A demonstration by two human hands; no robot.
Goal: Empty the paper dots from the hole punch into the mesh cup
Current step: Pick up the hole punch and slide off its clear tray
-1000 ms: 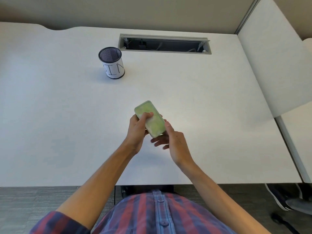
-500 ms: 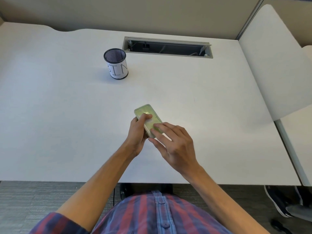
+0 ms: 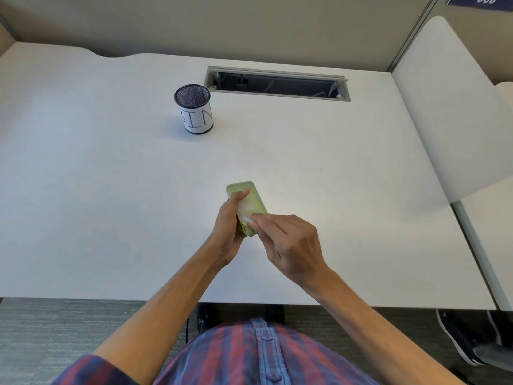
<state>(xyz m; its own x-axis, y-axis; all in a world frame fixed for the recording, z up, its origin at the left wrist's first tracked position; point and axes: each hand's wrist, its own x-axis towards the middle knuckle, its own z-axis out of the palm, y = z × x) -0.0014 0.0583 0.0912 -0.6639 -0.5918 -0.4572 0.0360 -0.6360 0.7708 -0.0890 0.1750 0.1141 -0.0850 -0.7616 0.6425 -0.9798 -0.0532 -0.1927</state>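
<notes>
The green translucent hole punch [image 3: 248, 200] is held just above the white desk [image 3: 111, 204], its underside facing up, with pale paper dots visible through the plastic. My left hand [image 3: 229, 226] grips it from the left side, thumb across its top. My right hand [image 3: 288, 243] covers its near end, fingertips pressed on the near edge of the base. The black mesh cup [image 3: 194, 108], wrapped in a white label reading "BIN", stands upright far off at the back left, apart from both hands.
A long cable slot [image 3: 277, 83] is cut into the desk behind the cup. A white divider panel [image 3: 455, 107] rises along the right side. The desk's front edge runs just before my body, with grey carpet below.
My right hand has come from beneath the punch's near end to over it, and its fingers have curled onto the near edge. My left hand keeps its grip in about the same place.
</notes>
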